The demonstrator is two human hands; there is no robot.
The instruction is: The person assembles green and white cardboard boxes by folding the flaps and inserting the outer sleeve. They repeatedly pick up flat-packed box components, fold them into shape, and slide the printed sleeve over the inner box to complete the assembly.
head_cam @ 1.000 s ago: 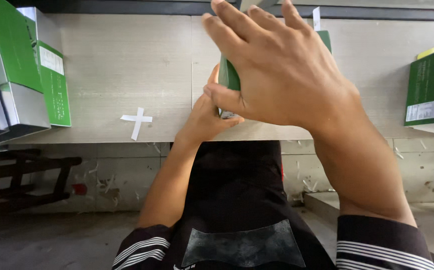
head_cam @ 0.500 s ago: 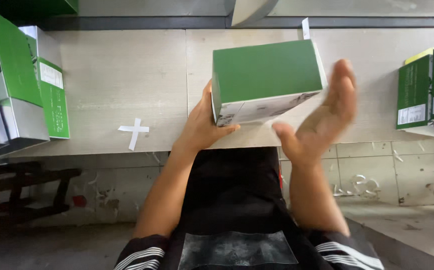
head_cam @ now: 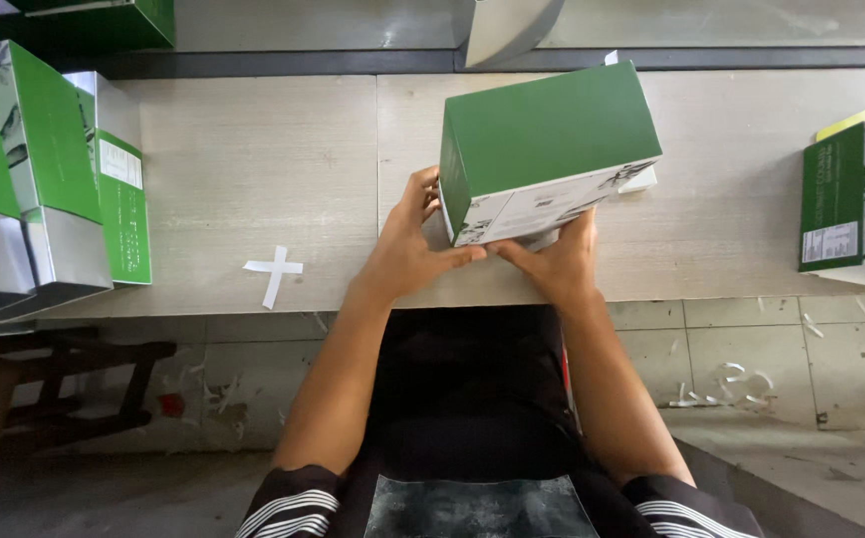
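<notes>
A green box (head_cam: 542, 134) with a white, printed lower face stands tilted on the pale counter (head_cam: 253, 169), just right of the frame's centre and near the counter's front edge. The left hand (head_cam: 407, 249) lies against the box's left end, its fingers (head_cam: 422, 194) spread up along that side and the thumb stretched rightward under the white face; the fingers are open and pressed flat to the box rather than curled around it. The right hand (head_cam: 557, 264) sits below the box's white face, thumb pointing left toward the other thumb, the two nearly meeting at the box's lower edge; its other fingers go under or behind the box, so I cannot tell whether they are clenched or loose. Both forearms rise from the bottom of the frame, out of striped sleeves. To the left of the hands, near the counter's front edge, a small white paper cross (head_cam: 275, 271) lies flat. At the far left a row of green and silver boxes (head_cam: 44, 189) leans together, and at the right edge two more green boxes (head_cam: 856, 194) stand side by side. A dark strip runs along the back of the counter at the top of the frame.
</notes>
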